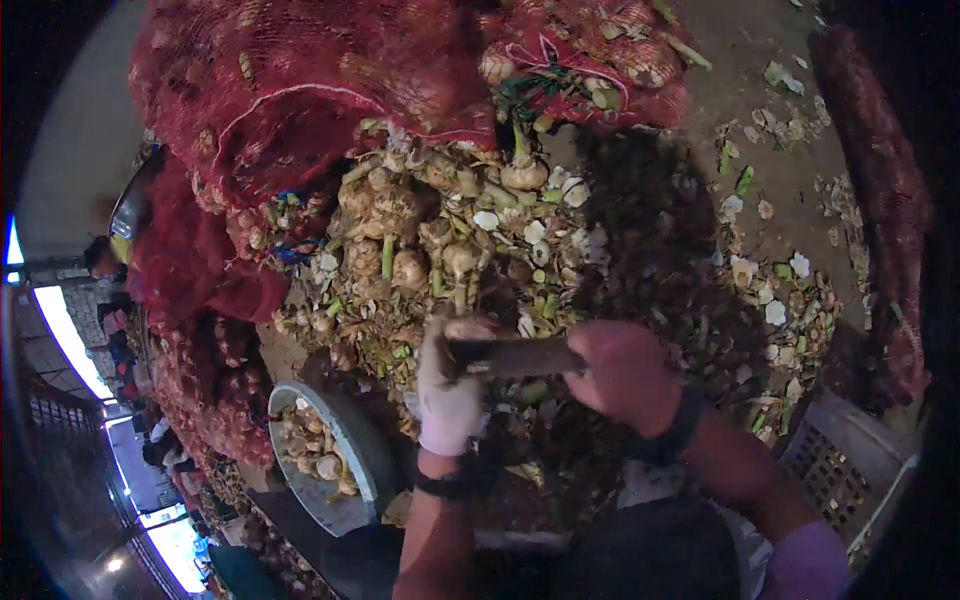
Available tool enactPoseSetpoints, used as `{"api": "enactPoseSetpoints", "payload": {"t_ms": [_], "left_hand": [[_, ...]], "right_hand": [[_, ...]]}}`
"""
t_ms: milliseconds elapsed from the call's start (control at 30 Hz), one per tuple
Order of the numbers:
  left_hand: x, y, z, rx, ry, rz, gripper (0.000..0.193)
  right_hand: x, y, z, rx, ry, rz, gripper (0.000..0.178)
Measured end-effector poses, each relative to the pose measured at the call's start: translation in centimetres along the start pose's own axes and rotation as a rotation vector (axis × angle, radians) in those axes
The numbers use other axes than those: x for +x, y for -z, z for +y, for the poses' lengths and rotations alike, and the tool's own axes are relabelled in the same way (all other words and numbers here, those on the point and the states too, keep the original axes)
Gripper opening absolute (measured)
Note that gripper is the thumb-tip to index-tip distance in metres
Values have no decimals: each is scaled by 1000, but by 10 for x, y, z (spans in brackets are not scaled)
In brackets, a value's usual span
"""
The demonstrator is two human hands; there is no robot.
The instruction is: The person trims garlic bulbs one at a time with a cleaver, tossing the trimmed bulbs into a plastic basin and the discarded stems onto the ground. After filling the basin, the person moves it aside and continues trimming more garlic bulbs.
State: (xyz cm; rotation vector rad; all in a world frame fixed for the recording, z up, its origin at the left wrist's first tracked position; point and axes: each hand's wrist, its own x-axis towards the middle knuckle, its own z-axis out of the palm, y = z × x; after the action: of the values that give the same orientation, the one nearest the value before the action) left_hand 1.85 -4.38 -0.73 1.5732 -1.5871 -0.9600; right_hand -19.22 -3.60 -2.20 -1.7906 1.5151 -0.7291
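My right hand (628, 375), bare and blurred by motion, is closed round the handle end of a knife (520, 357) with a broad dark blade. The blade lies level, pointing left to my left hand (448, 400), which wears a whitish glove. The gloved fingers are curled at the blade's tip, by a pale pinkish, roundish thing that looks like a garlic bulb (470, 327); blur hides its details. Just beyond both hands lies a heap of garlic bulbs (390, 215), some with cut green stems, among loose skins and trimmings.
Red mesh sacks of garlic (300, 70) bank up at the far side and left. A grey basin (370, 470) holding garlic pieces stands left of my left forearm. A plastic crate (850, 460) sits at right, near a long red sack (880, 200). Scraps (775, 310) litter the floor.
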Motion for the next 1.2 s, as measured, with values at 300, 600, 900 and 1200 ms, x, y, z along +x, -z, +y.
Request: {"api": "enactPoseSetpoints", "payload": {"t_ms": [300,600,900,1200], "left_hand": [[-27,-12,19,-433,219,196,70],[-44,-19,20,-180,56,136,68],[-42,-16,49,-101,-29,-63,96],[-40,8,42,-19,365,99,35]], "right_hand": [[-4,-8,-31,-132,342,14,11],[-16,-24,12,-50,241,3,14],[11,-37,-1,883,-210,-181,28],[15,-12,-3,55,73,-106,21]]}}
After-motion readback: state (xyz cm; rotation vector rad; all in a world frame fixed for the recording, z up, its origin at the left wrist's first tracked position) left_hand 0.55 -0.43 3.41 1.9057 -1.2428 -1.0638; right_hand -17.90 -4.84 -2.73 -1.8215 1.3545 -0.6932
